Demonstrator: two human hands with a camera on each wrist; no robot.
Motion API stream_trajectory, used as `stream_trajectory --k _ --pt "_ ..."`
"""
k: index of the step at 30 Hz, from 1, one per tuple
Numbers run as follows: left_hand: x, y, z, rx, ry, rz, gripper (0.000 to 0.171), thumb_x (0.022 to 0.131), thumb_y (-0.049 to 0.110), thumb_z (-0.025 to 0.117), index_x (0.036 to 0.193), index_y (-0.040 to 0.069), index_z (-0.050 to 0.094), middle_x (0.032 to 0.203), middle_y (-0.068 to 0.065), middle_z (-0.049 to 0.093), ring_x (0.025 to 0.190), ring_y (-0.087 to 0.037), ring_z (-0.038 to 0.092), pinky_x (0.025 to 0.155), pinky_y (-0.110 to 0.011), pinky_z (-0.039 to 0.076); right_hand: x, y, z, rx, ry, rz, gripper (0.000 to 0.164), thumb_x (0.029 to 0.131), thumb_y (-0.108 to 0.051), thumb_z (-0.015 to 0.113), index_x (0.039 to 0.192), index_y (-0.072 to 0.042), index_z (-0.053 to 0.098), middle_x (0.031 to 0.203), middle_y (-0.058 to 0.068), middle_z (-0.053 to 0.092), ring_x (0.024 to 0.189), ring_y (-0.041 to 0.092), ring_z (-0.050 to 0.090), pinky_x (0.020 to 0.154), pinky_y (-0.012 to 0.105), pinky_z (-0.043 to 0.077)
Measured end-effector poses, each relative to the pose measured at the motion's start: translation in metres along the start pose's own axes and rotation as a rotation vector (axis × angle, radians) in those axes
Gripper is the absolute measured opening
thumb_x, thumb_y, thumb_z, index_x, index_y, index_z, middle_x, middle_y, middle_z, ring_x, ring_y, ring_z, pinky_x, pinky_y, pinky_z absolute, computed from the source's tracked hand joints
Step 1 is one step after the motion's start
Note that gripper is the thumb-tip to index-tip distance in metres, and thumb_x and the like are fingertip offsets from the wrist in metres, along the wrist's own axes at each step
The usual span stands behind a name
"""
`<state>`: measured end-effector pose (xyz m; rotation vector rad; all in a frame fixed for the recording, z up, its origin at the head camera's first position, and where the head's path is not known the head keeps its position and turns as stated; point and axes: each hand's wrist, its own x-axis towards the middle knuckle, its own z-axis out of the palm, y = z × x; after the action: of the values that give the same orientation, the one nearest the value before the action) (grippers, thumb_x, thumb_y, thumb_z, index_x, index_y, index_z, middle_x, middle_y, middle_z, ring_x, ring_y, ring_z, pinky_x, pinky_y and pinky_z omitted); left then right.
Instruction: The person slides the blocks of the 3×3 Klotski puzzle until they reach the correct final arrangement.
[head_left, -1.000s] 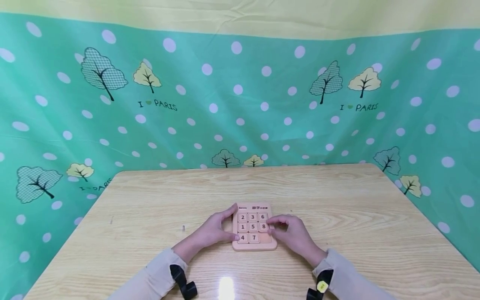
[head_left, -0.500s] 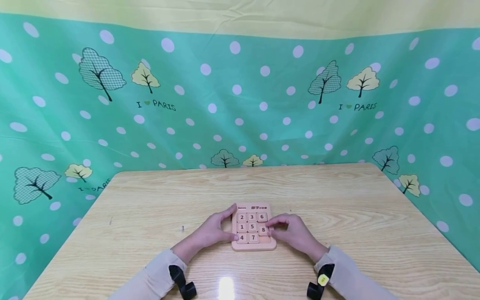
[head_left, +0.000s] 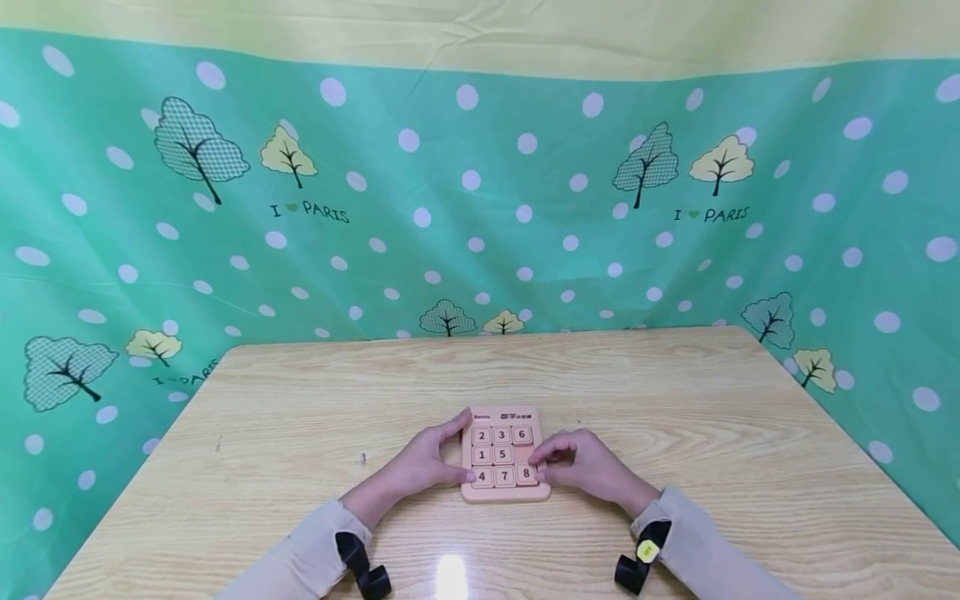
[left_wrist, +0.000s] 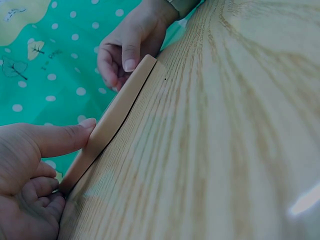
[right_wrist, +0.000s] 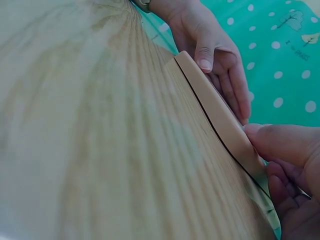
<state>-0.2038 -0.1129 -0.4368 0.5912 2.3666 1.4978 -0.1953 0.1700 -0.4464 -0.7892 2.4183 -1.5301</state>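
Observation:
A pink sliding number puzzle (head_left: 506, 494) lies flat on the wooden table. Its tiles read 2, 3, 6 on top, 1, 5 and a bare slot at right in the middle, and 4, 7, 8 below. My left hand (head_left: 420, 458) holds the board's left edge, forefinger near the top corner and thumb near the 4 tile. At the right edge, my right hand (head_left: 588, 468) has its thumb by the 8 tile (head_left: 527, 474) and forefinger by the bare slot. Its other fingers curl beside the board (right_wrist: 215, 107) in the right wrist view.
The wooden table (head_left: 300, 417) extends around the board. Behind it hangs a green dotted curtain (head_left: 375, 208) with tree prints. Black camera straps circle both wrists. A bright light reflection lies on the table's near part.
The 8 tile has slid from the middle row's right slot down into the bottom right slot, with my right fingers following it down. My left hand has kept its place on the board.

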Motion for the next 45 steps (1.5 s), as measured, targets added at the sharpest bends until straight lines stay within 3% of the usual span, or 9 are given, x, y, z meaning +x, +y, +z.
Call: stream_trajectory --k 9,17,26,33,45 --pt "-0.001 -0.001 -0.001 0.004 0.003 -0.001 0.092 0.071 0.013 0.081 0.146 0.0 0.028 0.153 -0.013 0.026 0.142 -0.029 0.018 0.116 -0.045 0.012 0.001 -0.001 0.0 0.026 -0.01 -0.007 0.018 0.079 -0.012 0.074 0.096 -0.009 0.073 0.096 0.004 0.071 0.085 0.012 0.061 0.074 0.022 0.049" --pt "0.0 0.0 0.0 0.005 -0.001 0.002 0.093 0.071 0.014 0.08 0.146 0.0 0.027 0.153 -0.013 0.025 0.142 -0.03 0.018 0.116 -0.044 0.012 0.007 -0.005 -0.001 -0.006 0.087 0.114 0.023 0.08 -0.017 0.074 0.101 -0.01 0.072 0.099 0.004 0.07 0.087 0.016 0.059 0.075 0.023 0.047" --pt "0.0 -0.002 0.001 -0.001 -0.002 0.003 0.092 0.071 0.013 0.08 0.146 -0.001 0.027 0.153 -0.013 0.025 0.142 -0.03 0.018 0.116 -0.045 0.012 0.02 -0.006 0.0 -0.057 0.181 0.125 0.025 0.079 -0.017 0.074 0.103 -0.008 0.071 0.098 0.003 0.069 0.086 0.016 0.057 0.075 0.025 0.047" --pt "0.001 -0.004 0.001 0.001 -0.003 0.006 0.092 0.071 0.014 0.08 0.146 0.0 0.027 0.153 -0.013 0.025 0.142 -0.03 0.018 0.116 -0.044 0.013 0.027 -0.004 0.004 -0.127 0.243 0.181 0.025 0.076 -0.016 0.076 0.1 -0.014 0.072 0.098 -0.001 0.068 0.085 0.014 0.056 0.077 0.028 0.047" --pt "-0.001 0.0 0.0 -0.006 -0.001 0.005 0.093 0.071 0.013 0.08 0.145 -0.001 0.028 0.153 -0.014 0.025 0.142 -0.03 0.018 0.116 -0.045 0.012 0.029 -0.006 0.006 -0.128 0.229 0.178 0.021 0.078 -0.012 0.074 0.099 -0.012 0.073 0.1 0.002 0.069 0.086 0.013 0.057 0.077 0.027 0.048"
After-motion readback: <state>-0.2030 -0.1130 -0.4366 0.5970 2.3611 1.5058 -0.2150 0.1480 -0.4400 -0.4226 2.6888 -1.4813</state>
